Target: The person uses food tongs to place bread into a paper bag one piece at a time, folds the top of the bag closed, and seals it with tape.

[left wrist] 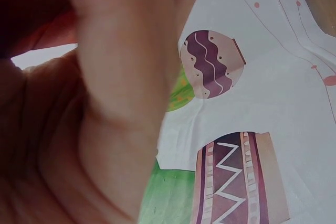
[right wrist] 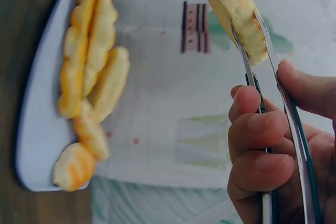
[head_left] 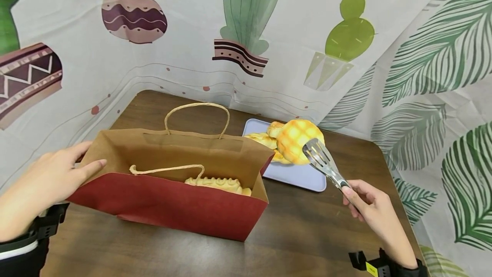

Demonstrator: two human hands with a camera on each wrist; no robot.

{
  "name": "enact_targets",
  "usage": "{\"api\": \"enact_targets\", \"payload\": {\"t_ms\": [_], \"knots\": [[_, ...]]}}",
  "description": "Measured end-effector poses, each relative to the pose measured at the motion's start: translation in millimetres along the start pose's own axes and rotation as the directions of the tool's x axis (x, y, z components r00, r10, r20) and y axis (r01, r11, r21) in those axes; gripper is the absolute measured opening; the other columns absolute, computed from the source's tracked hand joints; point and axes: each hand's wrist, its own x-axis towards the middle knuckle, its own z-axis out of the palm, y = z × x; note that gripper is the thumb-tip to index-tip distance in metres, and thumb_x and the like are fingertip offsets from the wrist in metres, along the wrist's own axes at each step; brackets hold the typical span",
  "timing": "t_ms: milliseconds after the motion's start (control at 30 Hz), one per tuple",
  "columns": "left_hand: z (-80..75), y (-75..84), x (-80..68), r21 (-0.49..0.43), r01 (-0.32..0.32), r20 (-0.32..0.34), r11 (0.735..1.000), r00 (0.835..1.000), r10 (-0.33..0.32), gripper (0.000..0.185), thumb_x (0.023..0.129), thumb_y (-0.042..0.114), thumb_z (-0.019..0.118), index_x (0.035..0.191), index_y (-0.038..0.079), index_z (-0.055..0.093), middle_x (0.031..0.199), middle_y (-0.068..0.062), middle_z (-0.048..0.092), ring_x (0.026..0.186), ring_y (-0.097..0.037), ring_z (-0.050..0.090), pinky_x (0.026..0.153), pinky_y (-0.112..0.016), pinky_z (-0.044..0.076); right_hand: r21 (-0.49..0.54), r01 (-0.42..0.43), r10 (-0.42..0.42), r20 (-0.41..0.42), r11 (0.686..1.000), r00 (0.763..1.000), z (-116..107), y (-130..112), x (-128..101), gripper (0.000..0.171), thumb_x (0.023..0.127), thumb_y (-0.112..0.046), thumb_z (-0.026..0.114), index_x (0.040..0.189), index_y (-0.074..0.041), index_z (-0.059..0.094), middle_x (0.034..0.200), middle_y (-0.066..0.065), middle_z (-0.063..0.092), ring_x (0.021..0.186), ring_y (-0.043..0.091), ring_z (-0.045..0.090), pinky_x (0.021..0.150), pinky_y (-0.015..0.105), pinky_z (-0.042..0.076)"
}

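Right hand squeezes tongs on a bun lifted just above the tray right of the bag; left hand, fingers straight, seemingly steadies the bag's left end—keep squeeze even, mouth wide.

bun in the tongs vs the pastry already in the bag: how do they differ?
The round bun has a golden cross-hatched top; the pastry in the bag is paler with a wavy edge. The bun is clamped in the tongs above the tray; the pastry rests low inside the paper bag, partly hidden. Both are yellowish baked goods.
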Motion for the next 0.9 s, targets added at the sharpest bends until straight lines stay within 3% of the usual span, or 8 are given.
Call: {"api": "enact_targets", "payload": {"t_ms": [233, 500, 633, 800, 900], "knots": [[-0.8, 1.7, -0.1, -0.004, -0.003, -0.004, 1.000, 1.000, 0.003, 0.054, 0.093, 0.038, 0.051, 0.123, -0.007, 0.043, 0.108, -0.038, 0.054, 0.094, -0.058, 0.049, 0.070, -0.064, 0.039, 0.012, 0.105, -0.105, -0.040, 0.994, 0.994, -1.4, -27.2, -5.9, 0.008, 0.091, -0.001, 0.055, 0.097, -0.003, 0.060, 0.066, -0.008, 0.055, 0.044, 0.011, 0.045, 0.036, 0.027, 0.035], [-2.5, 3.9, 0.0, 0.009, -0.031, -0.014, 0.999, 0.999, 0.031, 0.045, 0.093, 0.036, 0.052, 0.114, -0.004, 0.047, 0.092, -0.029, 0.060, 0.083, -0.052, 0.054, 0.062, -0.055, 0.042, -0.125, 0.158, -0.170, -0.088, 0.979, 0.982, -0.2, -52.3, -4.1, 0.014, 0.087, -0.004, 0.063, 0.097, -0.013, 0.064, 0.065, -0.010, 0.055, 0.046, 0.008, 0.046, 0.040, 0.021, 0.036], [-3.5, 5.8, -0.6, 0.017, -0.032, -0.012, 0.999, 0.999, 0.032, 0.044, 0.093, 0.034, 0.052, 0.114, -0.004, 0.047, 0.090, -0.028, 0.060, 0.083, -0.051, 0.055, 0.062, -0.055, 0.042, -0.144, 0.213, -0.230, -0.111, 0.966, 0.967, -0.7, -59.2, -2.8, 0.020, 0.083, 0.000, 0.065, 0.096, -0.014, 0.065, 0.065, -0.012, 0.055, 0.045, 0.005, 0.045, 0.040, 0.019, 0.034], [-5.7, 8.2, -1.8, 0.020, -0.025, -0.003, 0.999, 1.000, 0.025, 0.049, 0.093, 0.032, 0.052, 0.120, -0.008, 0.044, 0.099, -0.037, 0.056, 0.090, -0.058, 0.051, 0.067, -0.060, 0.041, -0.144, 0.317, -0.327, -0.051, 0.938, 0.944, 0.4, -73.1, -0.3, 0.027, 0.080, 0.003, 0.067, 0.099, -0.016, 0.066, 0.061, -0.012, 0.050, 0.045, 0.001, 0.042, 0.039, 0.016, 0.033], [-7.0, 9.8, -2.5, 0.017, -0.019, 0.000, 1.000, 1.000, 0.019, 0.049, 0.093, 0.031, 0.052, 0.120, -0.008, 0.044, 0.100, -0.038, 0.056, 0.090, -0.058, 0.050, 0.067, -0.061, 0.041, -0.181, 0.387, -0.395, -0.007, 0.904, 0.919, 4.2, -83.3, 3.3, 0.030, 0.077, 0.001, 0.071, 0.099, -0.018, 0.067, 0.061, -0.013, 0.048, 0.046, -0.002, 0.040, 0.042, 0.012, 0.033]]}}
